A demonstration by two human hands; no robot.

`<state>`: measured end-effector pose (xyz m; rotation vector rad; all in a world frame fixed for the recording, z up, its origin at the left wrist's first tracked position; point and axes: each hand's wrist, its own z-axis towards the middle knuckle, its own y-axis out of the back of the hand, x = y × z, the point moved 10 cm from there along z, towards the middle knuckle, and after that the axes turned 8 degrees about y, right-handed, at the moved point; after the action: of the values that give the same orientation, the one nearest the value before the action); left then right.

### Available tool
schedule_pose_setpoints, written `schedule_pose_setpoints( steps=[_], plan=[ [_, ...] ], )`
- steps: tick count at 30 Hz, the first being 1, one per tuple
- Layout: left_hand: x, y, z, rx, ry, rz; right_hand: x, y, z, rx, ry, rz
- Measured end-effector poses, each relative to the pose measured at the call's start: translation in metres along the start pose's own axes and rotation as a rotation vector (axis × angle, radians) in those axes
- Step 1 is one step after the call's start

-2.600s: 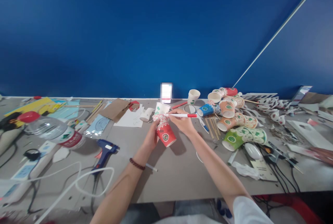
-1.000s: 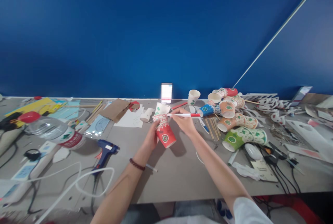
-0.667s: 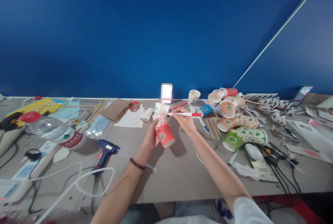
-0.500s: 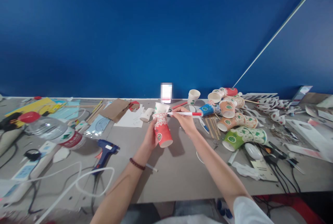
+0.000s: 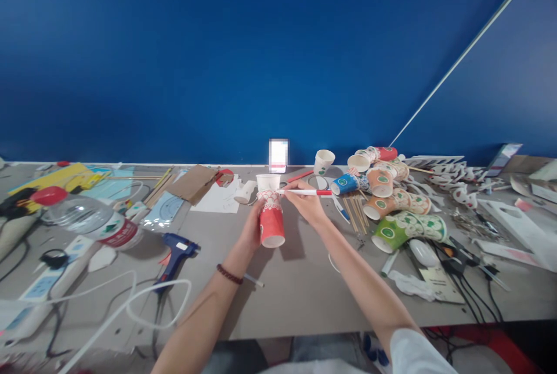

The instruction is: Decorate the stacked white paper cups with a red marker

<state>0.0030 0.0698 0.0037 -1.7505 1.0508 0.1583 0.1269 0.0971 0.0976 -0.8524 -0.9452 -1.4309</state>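
Note:
A red-and-white paper cup piece (image 5: 272, 220) is held up over the table, its red part below and a white cup end on top. My left hand (image 5: 252, 224) is closed round its left side. In my right hand (image 5: 307, 203) is a marker pen (image 5: 311, 192) with a white barrel and red end, pinched by the fingers. The pen's tip meets the patterned band near the middle of the cup piece, at its right side. Right behind it, a small white cup (image 5: 246, 191) lies on its side on the table.
A phone (image 5: 278, 155) leans on the blue wall. Painted cups in blue, orange and green (image 5: 394, 235) lie to the right, by wooden sticks (image 5: 355, 214). Leftward are a blue glue gun (image 5: 176, 258), a plastic bottle (image 5: 100, 217), a power strip (image 5: 47, 287) and cables.
The cup piece has turned in my left hand, so its green round logo has moved to the left edge, and it stands more upright. The pen has shifted slightly left.

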Motion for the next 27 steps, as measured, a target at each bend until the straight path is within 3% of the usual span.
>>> schedule_pose_setpoints(
  steps=[10,27],
  plan=[
    [0.003,0.001,0.0,-0.001,0.014,0.034,0.011,-0.003,-0.002,0.04,0.035,-0.079],
    [0.004,0.0,0.0,0.002,0.013,0.035,0.01,-0.002,-0.001,0.037,0.04,-0.091]
  ],
)
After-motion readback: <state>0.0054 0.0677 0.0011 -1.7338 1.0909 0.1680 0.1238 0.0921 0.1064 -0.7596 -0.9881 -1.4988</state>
